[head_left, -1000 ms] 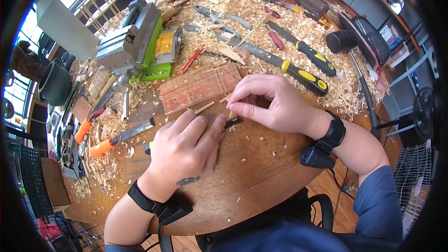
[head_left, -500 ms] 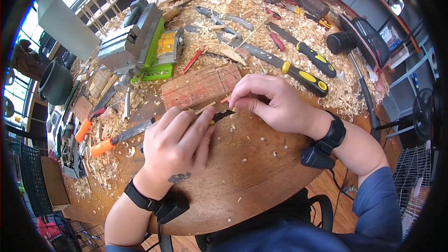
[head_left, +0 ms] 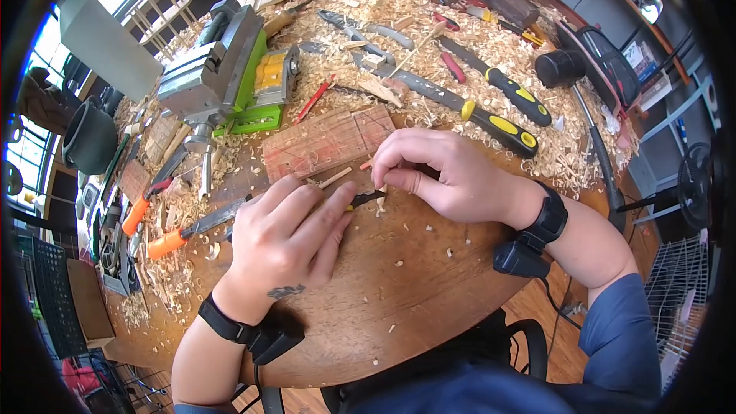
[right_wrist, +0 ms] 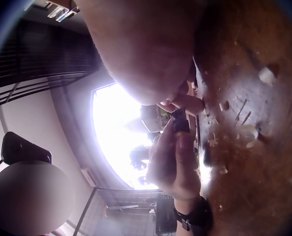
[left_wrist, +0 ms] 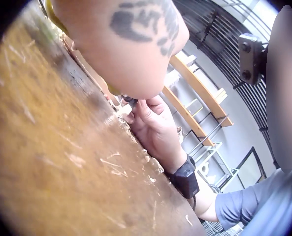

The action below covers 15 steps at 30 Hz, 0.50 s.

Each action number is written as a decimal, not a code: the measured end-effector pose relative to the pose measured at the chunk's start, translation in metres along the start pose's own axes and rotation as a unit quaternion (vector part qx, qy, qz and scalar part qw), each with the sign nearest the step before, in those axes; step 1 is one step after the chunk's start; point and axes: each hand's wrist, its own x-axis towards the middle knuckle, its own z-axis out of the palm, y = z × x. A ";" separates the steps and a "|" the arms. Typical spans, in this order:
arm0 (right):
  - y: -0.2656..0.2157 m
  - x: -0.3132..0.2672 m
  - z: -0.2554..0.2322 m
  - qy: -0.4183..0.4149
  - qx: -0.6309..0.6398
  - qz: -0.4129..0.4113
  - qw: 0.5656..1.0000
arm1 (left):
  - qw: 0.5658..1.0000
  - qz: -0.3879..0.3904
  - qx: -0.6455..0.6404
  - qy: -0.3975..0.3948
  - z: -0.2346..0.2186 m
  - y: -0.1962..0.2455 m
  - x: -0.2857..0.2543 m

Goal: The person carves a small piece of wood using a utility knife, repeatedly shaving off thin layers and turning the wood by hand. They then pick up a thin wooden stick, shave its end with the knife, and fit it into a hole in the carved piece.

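My left hand (head_left: 284,234) grips a knife with a yellow-and-black handle, mostly hidden under the fingers. The knife's dark blade (head_left: 368,198) points right, its tip close to the right fingertips. My right hand (head_left: 441,172) pinches a small pale piece of wood (head_left: 381,201) between thumb and fingers, just above the table. From the left wrist, the right hand (left_wrist: 158,130) appears beyond the blade. The right wrist view has the left hand (right_wrist: 173,164) around the handle. A thin wooden stick (head_left: 336,178) shows just beyond the left fingers.
A red-marked board (head_left: 322,146) lies beyond the hands, with a metal vise (head_left: 222,69) behind it at left. Yellow-and-black-handled tools (head_left: 502,126) and a black mallet (head_left: 561,69) lie among shavings at right. An orange-handled chisel (head_left: 169,242) is left of the left hand.
My left hand has drawn back to the left with the knife, widening the space between the hands. The right hand stays almost in place, still pinching the small wood piece.
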 end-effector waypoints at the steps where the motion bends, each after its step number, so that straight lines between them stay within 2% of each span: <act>1: 0.000 0.000 -0.001 -0.013 -0.004 0.012 1.000 | 1.000 0.001 -0.001 -0.001 0.001 0.000 0.000; 15: 0.000 0.000 0.001 0.006 0.006 0.009 1.000 | 1.000 0.000 -0.004 -0.027 0.004 0.004 -0.001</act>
